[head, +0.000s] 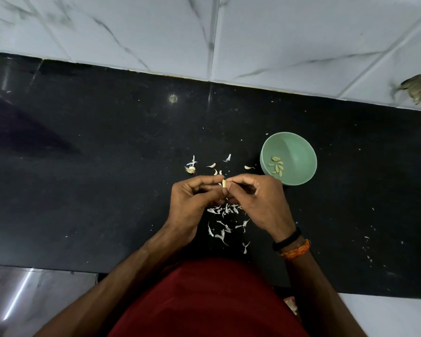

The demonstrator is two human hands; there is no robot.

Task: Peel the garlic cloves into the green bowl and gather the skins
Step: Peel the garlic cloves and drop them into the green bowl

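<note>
Pale yellow garlic clove (224, 183), small and held just above the black table (107, 166), pinched between both hands near the middle of the scene. I judge it light and firm but slick once bared; its skin is papery, brittle, likely to tear off in flakes. Best taken at the two ends, so the middle stays free for stripping.

Left hand (192, 203): fingers curled, thumb and forefinger clamped on the clove from the left. Right hand (258, 203): fingers curled too, tips closed on the clove's right side, whether on skin or flesh I cannot tell. Black band and orange thread (294, 246) on the right wrist.

Green bowl (301, 147) stands on the table to the right, just beyond the right hand, with several peeled cloves (276, 166) lying inside.

Skins (225, 229) lie scattered on the table under and nearer than the hands, more bits (213, 165) farther off. A root stub (190, 169) sits far left of the hands. Skins not yet gathered; I'd expect them to drift at a breath.
</note>
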